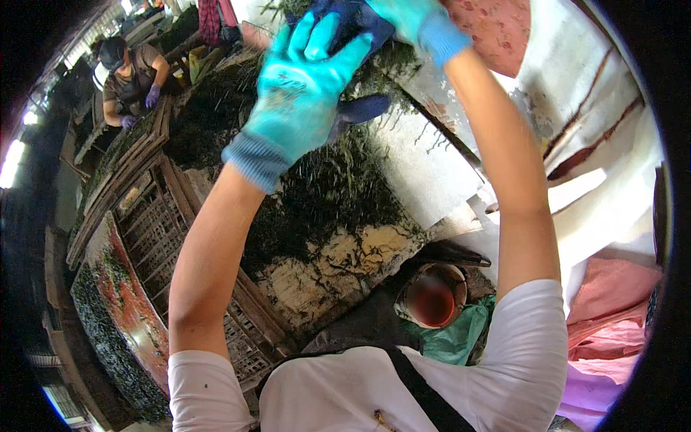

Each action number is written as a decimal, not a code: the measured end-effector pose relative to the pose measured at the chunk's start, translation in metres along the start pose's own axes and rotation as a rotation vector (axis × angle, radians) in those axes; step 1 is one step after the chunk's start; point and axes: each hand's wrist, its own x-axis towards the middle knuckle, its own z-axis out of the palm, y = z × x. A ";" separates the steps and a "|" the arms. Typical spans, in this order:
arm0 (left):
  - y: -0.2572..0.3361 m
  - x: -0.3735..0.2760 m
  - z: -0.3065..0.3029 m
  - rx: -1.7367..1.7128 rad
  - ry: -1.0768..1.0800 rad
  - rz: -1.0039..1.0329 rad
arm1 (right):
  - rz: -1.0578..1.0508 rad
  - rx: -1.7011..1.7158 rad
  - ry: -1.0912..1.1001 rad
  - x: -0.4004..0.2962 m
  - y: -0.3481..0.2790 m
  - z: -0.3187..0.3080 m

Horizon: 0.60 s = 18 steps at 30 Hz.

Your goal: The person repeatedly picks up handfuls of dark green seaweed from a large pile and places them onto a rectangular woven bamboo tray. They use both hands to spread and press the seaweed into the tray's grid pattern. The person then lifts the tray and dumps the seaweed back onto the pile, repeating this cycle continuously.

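Note:
My left hand (302, 92), in a turquoise coated glove with a blue knit cuff, reaches up to the top of the view, fingers spread against a dark blue thing (359, 24), perhaps another glove. My right hand (405, 19), gloved alike, is beside it and partly cut off by the top edge; its fingers are hidden. Another dark blue piece (364, 108) shows beneath my left hand. Below both hands, dark green shredded plant matter (324, 200) is heaped on a work surface with a pale, cracked near part (345, 264).
A co-worker (132, 75) in purple gloves leans over a wooden frame at upper left. Slatted wooden racks (162, 237) stand at left. A round container (432, 297) with reddish contents and a green plastic bag (453, 340) lie near my body. Pink cloth (615, 302) is at right.

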 end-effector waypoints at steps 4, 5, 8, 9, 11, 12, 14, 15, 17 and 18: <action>0.020 -0.103 0.094 0.136 -0.816 -0.068 | 0.200 0.226 0.235 0.011 0.026 -0.007; 0.027 -0.149 0.101 0.087 -0.937 -0.062 | 0.253 0.408 0.378 0.017 0.021 -0.007; 0.054 -0.137 0.040 -0.697 -1.445 -0.585 | 0.331 0.594 0.621 0.004 0.015 -0.023; 0.044 -0.127 0.017 -0.780 -1.371 -0.639 | 0.344 0.669 0.746 0.003 0.014 -0.033; 0.034 -0.095 -0.006 -1.259 -0.818 -1.148 | 0.175 -0.079 0.504 -0.007 0.037 -0.025; 0.030 -0.068 -0.026 -1.594 -0.189 -1.399 | 0.198 0.039 0.436 -0.003 0.037 -0.042; 0.001 -0.019 -0.033 -1.478 0.154 -0.989 | 0.280 0.220 0.778 0.012 0.034 -0.063; -0.010 0.002 -0.024 -1.238 -0.007 -0.893 | 0.297 0.046 0.746 0.024 0.031 -0.068; -0.024 0.035 0.012 -0.645 -0.425 -0.713 | 0.275 -0.414 0.516 0.044 0.028 -0.060; -0.011 0.027 0.036 -0.951 -0.283 -0.839 | 0.134 -0.428 0.358 0.047 0.023 -0.046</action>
